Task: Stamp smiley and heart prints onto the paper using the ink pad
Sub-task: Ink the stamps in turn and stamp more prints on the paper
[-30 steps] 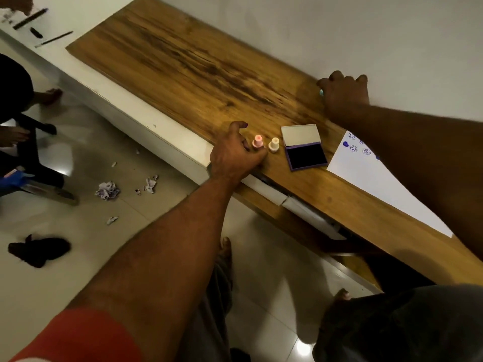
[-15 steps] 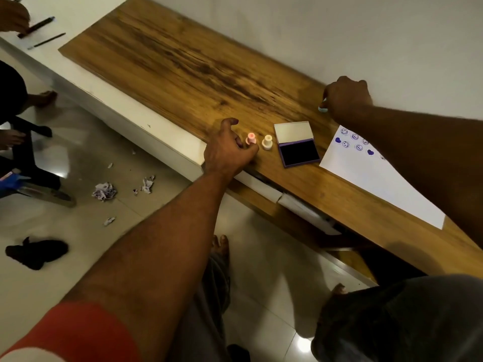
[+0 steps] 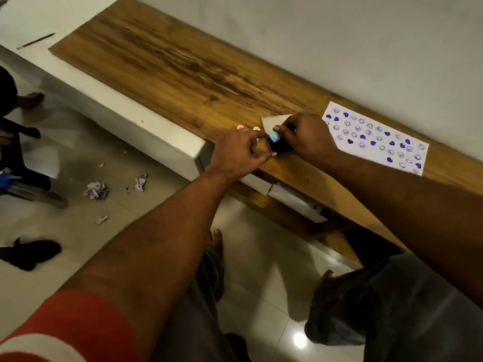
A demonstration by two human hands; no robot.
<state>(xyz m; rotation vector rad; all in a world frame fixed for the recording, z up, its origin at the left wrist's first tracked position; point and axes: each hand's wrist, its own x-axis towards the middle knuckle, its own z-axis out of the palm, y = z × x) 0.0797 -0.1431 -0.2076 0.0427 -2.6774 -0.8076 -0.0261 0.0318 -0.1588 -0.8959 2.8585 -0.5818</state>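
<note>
The purple ink pad (image 3: pixel 279 148) lies open on the wooden shelf (image 3: pixel 183 71), its pale lid (image 3: pixel 274 121) tipped back. My right hand (image 3: pixel 305 135) pinches a small light-blue stamp (image 3: pixel 275 137) and holds it down on the dark pad. My left hand (image 3: pixel 239 152) grips the pad's near corner with its fingertips. Two small pinkish stamps (image 3: pixel 247 128) stand just behind my left hand, mostly hidden. The white paper (image 3: pixel 376 138) lies to the right, covered with several purple smiley and heart prints.
A white ledge (image 3: pixel 117 111) runs along the shelf's front edge, with a pencil (image 3: pixel 35 41) at its far left. Crumpled paper scraps (image 3: pixel 96 190) and a dark cloth (image 3: pixel 28 253) lie on the tiled floor. Another person's feet show at the left edge.
My right hand came from the wall side to the ink pad with a blue stamp. My left hand shifted right from the pink stamps to the pad's corner. More of the paper shows.
</note>
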